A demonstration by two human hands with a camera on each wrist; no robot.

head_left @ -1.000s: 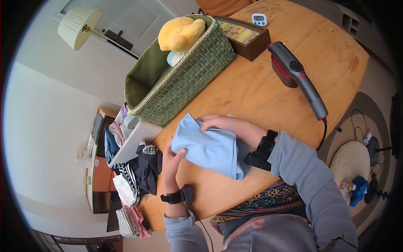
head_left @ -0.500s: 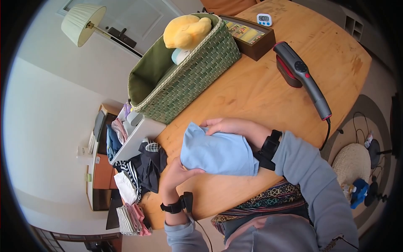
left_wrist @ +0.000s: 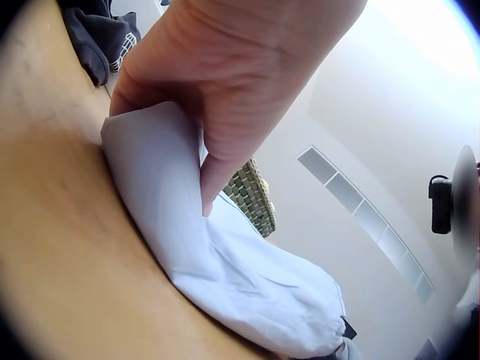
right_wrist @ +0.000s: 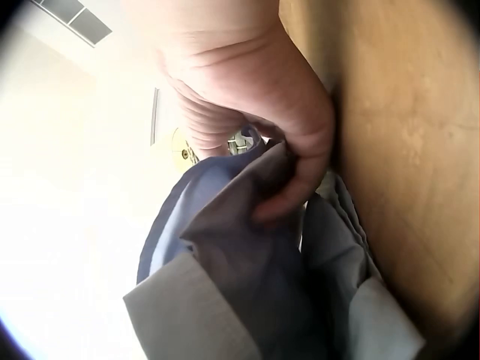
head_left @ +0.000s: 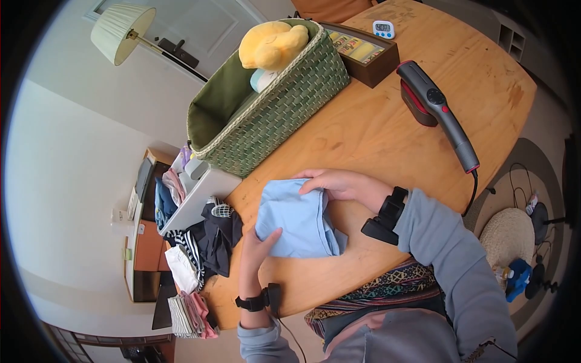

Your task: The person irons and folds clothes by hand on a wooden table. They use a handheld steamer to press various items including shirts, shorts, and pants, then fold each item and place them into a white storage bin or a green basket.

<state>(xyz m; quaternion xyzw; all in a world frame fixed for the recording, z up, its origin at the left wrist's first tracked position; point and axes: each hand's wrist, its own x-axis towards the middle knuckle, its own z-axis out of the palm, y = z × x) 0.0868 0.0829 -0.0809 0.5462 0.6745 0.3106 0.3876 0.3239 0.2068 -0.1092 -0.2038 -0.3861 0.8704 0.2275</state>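
A light blue cloth [head_left: 293, 221], folded into a rough rectangle, lies between both hands near the middle of the table. My left hand [head_left: 257, 247] grips its near left edge, thumb on top and the fingers hidden behind the fabric. At the far edge, my right hand [head_left: 340, 184] pinches the cloth with the thumb above and fingers curled underneath. The left wrist view has the rounded fold of the cloth [left_wrist: 161, 180] close over the wood. Loose layers of the cloth [right_wrist: 247, 247] hang past the right fingers in the right wrist view.
A green woven basket [head_left: 275, 115] holding a yellow plush toy [head_left: 272, 45] stands at the far left. To the right lies a handheld garment steamer [head_left: 437, 103] with its cord. Dark clothes [head_left: 218, 239] and folded garments [head_left: 190, 314] sit on the left; a brown box [head_left: 369, 63] is behind.
The cloth has turned and become shorter toward the right, with its loose right end now drooping lower. Both hands have kept their grip on it while shifting slightly.
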